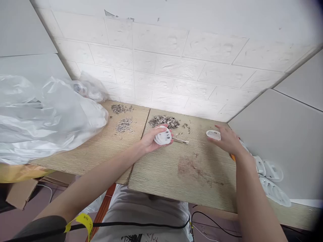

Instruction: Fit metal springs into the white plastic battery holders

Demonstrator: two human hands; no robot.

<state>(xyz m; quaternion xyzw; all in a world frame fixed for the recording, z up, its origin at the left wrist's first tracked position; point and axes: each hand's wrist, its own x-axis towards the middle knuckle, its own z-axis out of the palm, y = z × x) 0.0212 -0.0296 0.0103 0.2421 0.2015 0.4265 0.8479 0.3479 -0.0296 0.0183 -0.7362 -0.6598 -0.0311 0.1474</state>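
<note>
My left hand (pixel 150 140) is closed around several white round plastic discs (pixel 163 137), stacked together. Small metal parts show in slots on the top disc's face. Over the right part of the table, my right hand (pixel 228 140) grips another white round plastic disc (pixel 213 135) between thumb and fingers. Slots show on this disc too, but the fingertips behind it are partly hidden. Just right of my left hand lies a thin metal tool (pixel 181 140), its near end hidden by that hand. Behind the left hand is a pile of small metal pieces (pixel 165 121).
Two more piles of small metal parts, a darker pile (pixel 119 108) and a lighter pile (pixel 124 125), lie on the left board. A large plastic bag (pixel 50 117) bulges over the table's left side. More white discs (pixel 274 191) lie by the right panel. A black cable (pixel 138 224) crosses my lap.
</note>
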